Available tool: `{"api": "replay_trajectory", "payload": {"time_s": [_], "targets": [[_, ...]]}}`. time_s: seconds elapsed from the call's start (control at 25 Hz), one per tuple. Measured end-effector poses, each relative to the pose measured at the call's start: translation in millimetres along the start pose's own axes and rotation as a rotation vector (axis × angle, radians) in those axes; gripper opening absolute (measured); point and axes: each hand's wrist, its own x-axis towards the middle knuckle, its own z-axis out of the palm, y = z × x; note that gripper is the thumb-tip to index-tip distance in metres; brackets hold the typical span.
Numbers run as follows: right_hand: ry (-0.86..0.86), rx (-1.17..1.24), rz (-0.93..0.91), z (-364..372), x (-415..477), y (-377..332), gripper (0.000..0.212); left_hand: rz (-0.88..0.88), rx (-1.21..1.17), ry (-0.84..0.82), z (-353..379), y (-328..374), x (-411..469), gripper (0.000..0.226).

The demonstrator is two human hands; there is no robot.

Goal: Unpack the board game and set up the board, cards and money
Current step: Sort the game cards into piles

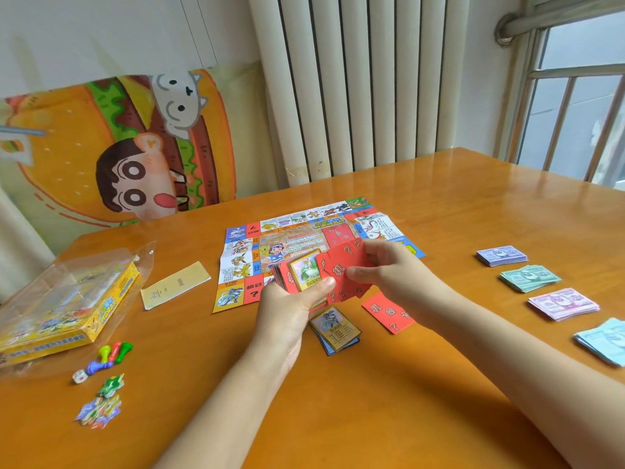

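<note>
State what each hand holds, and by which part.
Left hand grips the card deck from beneath; right hand pinches red cards by their right edges.

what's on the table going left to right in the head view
game box → paper slip → board → purple money → green money → pink money → blue money

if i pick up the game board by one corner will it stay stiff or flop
The game board looks like thin paper: fold creases show and its far right panel sits uneven, so it would probably flop, not lift as a stiff sheet. Being likely light, it may buckle along those creases when pushed across the table.
</note>
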Motion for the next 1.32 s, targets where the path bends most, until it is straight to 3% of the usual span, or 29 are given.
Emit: {"api": "replay_trajectory", "payload": {"time_s": [0.08, 0.16, 0.24, 0.36, 0.48, 0.68, 0.8, 1.0, 1.2, 1.32], "targets": [[0.111, -0.041, -0.044, -8.4, 1.8, -5.1, 0.022, -0.040, -0.011, -0.023, -1.4, -0.6, 0.3, 0.017], [0.187, -0.263, 0.009, -23.9, 5.1, -6.2, 0.035, -0.081, -0.030, -0.057, -2.5, -0.3, 0.4, 0.016], [0.057, -0.595, 0.169, -32.2, 4.9, -4.0, 0.049, -0.105, -0.043, -0.055, -3.7, -1.4, 1.6, 0.016], [-0.210, -0.970, 0.313, -25.4, -0.2, 1.3, 0.050, -0.131, -0.078, -0.044, -5.2, -1.4, 3.6, 0.017], [-0.211, -1.118, 0.288, -21.2, -4.4, 0.0, 0.042, -0.139, -0.088, -0.040, -5.8, -1.0, 4.1, 0.017], [-0.284, -1.210, 0.283, -17.5, -15.0, -5.8, 0.074, -0.272, -0.256, -0.047, -5.5, 3.3, 5.2, 0.011], [-0.329, -1.237, 0.238, -14.4, -14.4, -6.9, 0.065, -0.429, -0.492, -0.103, -6.9, 8.8, 5.6, 0.012], [-0.281, -1.190, 0.185, -14.6, -8.5, -0.4, 0.047, -0.471, -0.628, -0.152, -8.7, 11.4, 5.1, 0.025], [-0.129, -1.113, 0.102, -13.0, -5.1, 9.3, 0.036, -0.406, -0.463, -0.115, -3.8, 9.0, 4.7, 0.014], [0.062, -0.682, -0.100, -9.0, -1.3, 4.0, 0.027, -0.288, -0.285, -0.084, -3.8, 5.3, 7.1, 0.019]]}}
